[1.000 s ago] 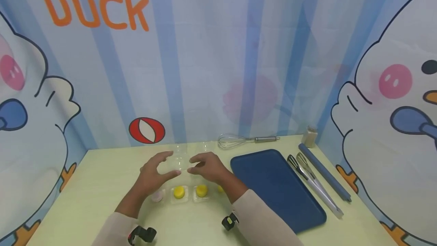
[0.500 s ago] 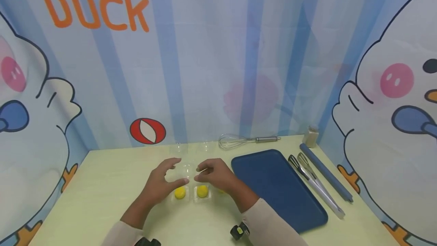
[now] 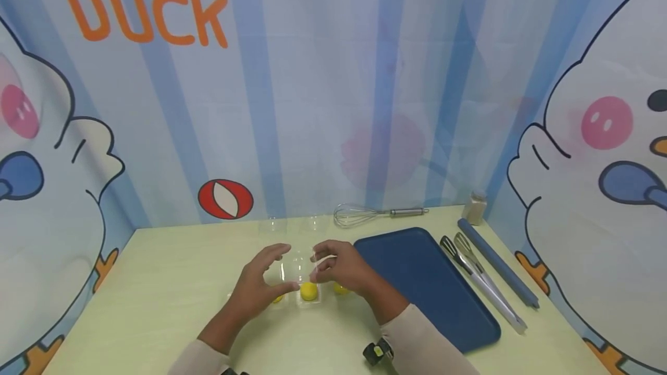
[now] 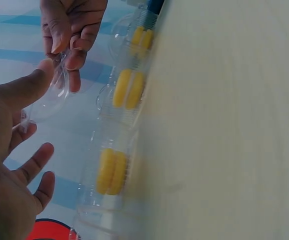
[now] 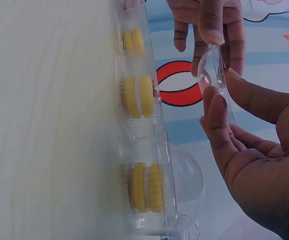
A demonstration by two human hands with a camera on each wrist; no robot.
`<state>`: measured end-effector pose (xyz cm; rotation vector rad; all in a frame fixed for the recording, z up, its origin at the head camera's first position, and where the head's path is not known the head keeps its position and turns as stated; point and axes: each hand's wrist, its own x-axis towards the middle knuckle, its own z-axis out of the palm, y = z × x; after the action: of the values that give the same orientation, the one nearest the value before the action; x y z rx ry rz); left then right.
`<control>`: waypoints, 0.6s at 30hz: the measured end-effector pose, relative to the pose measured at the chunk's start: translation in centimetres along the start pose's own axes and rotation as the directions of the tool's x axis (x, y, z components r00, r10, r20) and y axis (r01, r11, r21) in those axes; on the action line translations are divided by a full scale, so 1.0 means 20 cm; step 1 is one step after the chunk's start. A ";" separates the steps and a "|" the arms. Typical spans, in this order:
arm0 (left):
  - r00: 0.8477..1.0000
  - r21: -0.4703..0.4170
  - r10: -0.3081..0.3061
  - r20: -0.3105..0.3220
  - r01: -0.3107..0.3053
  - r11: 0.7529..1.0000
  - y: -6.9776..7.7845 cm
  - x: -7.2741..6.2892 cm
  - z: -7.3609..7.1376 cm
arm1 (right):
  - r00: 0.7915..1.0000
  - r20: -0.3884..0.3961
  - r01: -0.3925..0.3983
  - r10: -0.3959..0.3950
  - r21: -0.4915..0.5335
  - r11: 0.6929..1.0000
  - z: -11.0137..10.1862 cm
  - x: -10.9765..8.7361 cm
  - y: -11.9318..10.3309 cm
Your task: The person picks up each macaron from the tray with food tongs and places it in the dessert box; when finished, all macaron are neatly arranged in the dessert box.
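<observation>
Between my hands is a clear plastic domed lid (image 3: 299, 269), its thin rim (image 5: 223, 82) standing nearly edge-on in the right wrist view. My left hand (image 3: 256, 283) pinches one side of the lid between thumb and fingers, other fingers spread. On the opposite side my right hand (image 3: 343, 266) pinches it with thumb and curled fingers. Just below the lid, a yellow macaron (image 3: 308, 291) sits in a clear square plastic base (image 3: 310, 303). Another yellow macaron (image 3: 278, 299) is partly behind my left hand, and a third yellow macaron (image 3: 341, 289) is beside my right wrist.
Two more clear domed lids, one left (image 3: 272, 226) and one right (image 3: 314, 225), stand at the table's back edge. A whisk (image 3: 359, 214) lies beside them. To the right are a blue tray (image 3: 417, 288), tongs (image 3: 487, 291), a grey-blue rod (image 3: 500, 265) and a small jar (image 3: 475, 208).
Both hands have carried the lid to the right and nearer to me, from behind the row of macarons to close over the middle yellow one. The left hand now covers the row's left end.
</observation>
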<state>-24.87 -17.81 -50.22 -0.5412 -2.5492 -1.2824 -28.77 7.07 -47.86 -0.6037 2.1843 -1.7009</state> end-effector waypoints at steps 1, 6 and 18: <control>1.000 0.001 0.018 -0.002 -0.018 1.000 0.00 0.00 0.01 | 1.000 0.009 -0.003 0.003 0.003 1.000 -0.01 0.00 0.00; 0.997 0.020 0.080 -0.009 -0.080 0.997 -0.02 -0.01 0.03 | 0.996 0.084 -0.030 0.030 0.005 1.000 -0.03 -0.01 0.00; 0.996 0.030 0.086 0.004 -0.086 0.996 -0.01 -0.04 0.06 | 0.979 0.195 0.062 -0.057 -0.020 0.998 -0.03 -0.03 0.02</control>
<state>-24.29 -17.09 -51.29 -0.6392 -2.5132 -1.2131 -28.66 7.87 -48.22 -0.8134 2.0732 -1.5717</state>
